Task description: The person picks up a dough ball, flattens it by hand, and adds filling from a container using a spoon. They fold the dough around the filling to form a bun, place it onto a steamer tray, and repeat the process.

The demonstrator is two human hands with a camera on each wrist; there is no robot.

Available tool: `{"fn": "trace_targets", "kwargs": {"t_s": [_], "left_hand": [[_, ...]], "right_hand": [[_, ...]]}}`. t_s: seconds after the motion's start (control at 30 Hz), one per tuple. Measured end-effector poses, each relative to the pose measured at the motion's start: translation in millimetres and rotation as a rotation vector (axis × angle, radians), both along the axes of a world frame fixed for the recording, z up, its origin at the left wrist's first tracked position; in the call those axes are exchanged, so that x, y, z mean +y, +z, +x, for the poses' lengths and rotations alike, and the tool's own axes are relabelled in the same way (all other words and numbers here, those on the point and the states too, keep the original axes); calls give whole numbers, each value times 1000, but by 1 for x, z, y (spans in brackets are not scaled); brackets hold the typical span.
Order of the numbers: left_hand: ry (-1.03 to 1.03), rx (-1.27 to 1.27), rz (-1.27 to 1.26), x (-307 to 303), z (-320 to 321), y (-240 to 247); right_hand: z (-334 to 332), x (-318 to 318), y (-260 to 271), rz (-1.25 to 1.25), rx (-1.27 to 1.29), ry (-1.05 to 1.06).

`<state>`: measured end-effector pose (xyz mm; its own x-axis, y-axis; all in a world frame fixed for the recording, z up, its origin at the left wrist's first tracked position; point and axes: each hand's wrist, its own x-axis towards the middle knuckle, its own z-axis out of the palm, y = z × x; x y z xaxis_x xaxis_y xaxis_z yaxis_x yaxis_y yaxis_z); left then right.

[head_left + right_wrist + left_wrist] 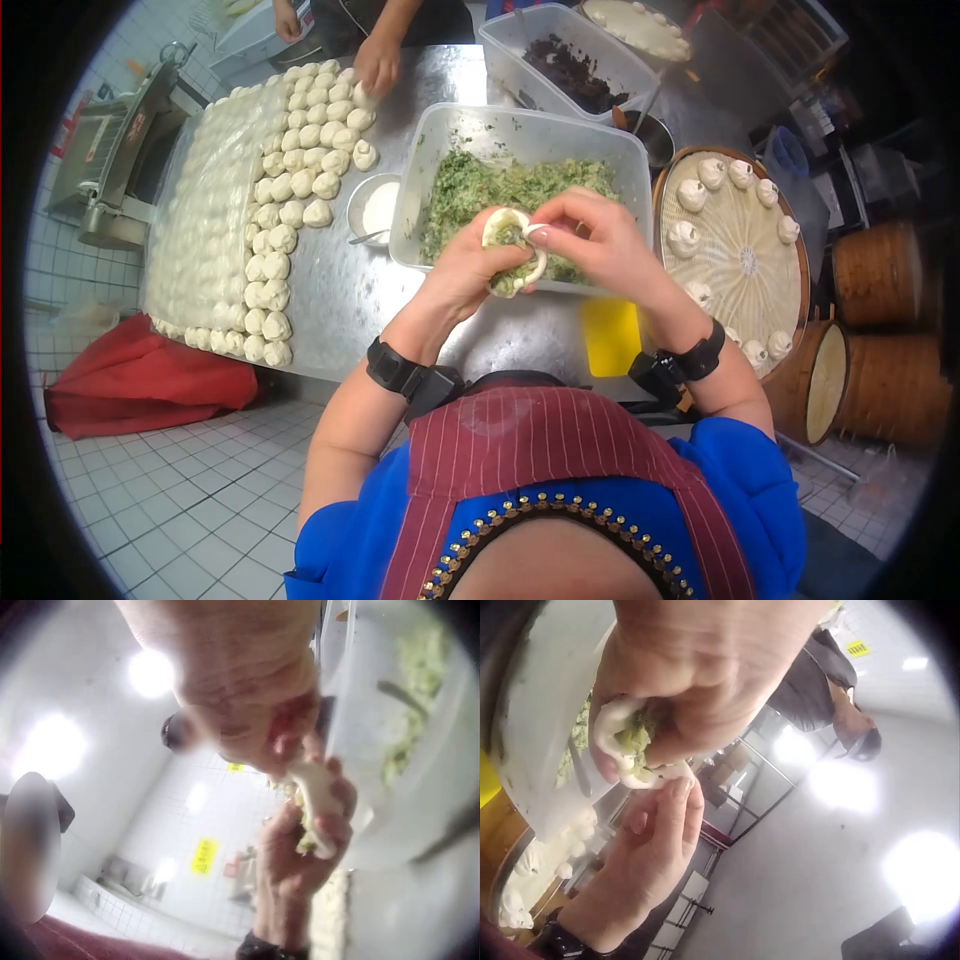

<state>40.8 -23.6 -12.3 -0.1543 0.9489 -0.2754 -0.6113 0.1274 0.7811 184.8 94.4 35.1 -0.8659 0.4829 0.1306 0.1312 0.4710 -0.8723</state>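
Observation:
A round dough wrapper [495,228] with green chopped filling inside lies cupped in my left hand [461,264], over the near edge of the filling tub. The left thumb presses onto the filling while the fingers curl round the outside of the dough [613,726]. With thumb and fingertips, my right hand [603,243] pinches the wrapper's right rim and lifts a strip of it. The dough [318,786] stands open like a cup in the right wrist view. Right behind the hands is the clear plastic tub [400,210] of chopped green filling [465,190].
Rows of dough pieces [283,185], partly under plastic sheeting [205,210], cover the left table. A bowl of white powder [380,210] stands beside the tub. Pleated buns [684,238] sit on a round steamer [745,215] at right. A yellow scraper [611,337] lies nearer. Another person's hand [377,65] touches dough.

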Motion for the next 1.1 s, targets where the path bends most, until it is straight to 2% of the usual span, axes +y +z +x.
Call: {"fn": "trace_targets", "kwargs": {"t_s": [0.13, 0.2, 0.3, 0.33, 0.37, 0.4, 0.53, 0.6, 0.7, 0.8, 0.87, 0.93, 0.97, 1.0, 1.03, 1.07, 1.1], "left_hand": [[-56, 117, 12, 2, -3, -2], [-67, 126, 10, 2, -5, -2], [-108, -11, 36, 1, -8, 11], [-99, -248, 19, 1, -12, 18], [-88, -484, 1, 1, -15, 21], [-90, -483, 4, 3, -17, 17], [-92, -343, -66, 5, -14, 7], [-123, -90, -51, 7, -11, 3], [-135, 66, -57, 10, -8, 4], [-179, 237, -46, 10, -13, 0], [-196, 316, -49, 10, -18, 3], [-187, 51, -73, 5, -25, 15], [-174, -114, -36, 3, -32, 18], [-175, -115, -37, 1, -35, 16], [-136, -295, -30, 0, -37, 13], [-96, -474, -21, 1, -38, 11], [-92, -362, 6, 0, -32, 13]], "right_hand": [[-4, 1, -7, -41, -21, -84], [-3, 2, -12, 92, 49, 31], [-1, 7, -12, -30, 50, -43], [0, 9, -13, -29, 48, -47], [1, 12, -14, -134, 29, -80], [1, 13, -15, -239, 11, -110], [-4, 10, -23, -215, 45, -137], [-7, 12, -24, -52, 28, -21], [-8, 6, -11, 51, 55, 47], [-14, 5, -17, -80, 31, -47], [-14, 8, -22, -35, 26, -28], [-12, 12, -25, 5, 21, -10], [-10, 17, -26, -73, 49, -58], [-9, 19, -27, -151, 78, -107], [-9, 20, -29, -151, 77, -110], [-10, 21, -31, -279, 80, -128], [-10, 22, -31, -406, 84, -146]]}}
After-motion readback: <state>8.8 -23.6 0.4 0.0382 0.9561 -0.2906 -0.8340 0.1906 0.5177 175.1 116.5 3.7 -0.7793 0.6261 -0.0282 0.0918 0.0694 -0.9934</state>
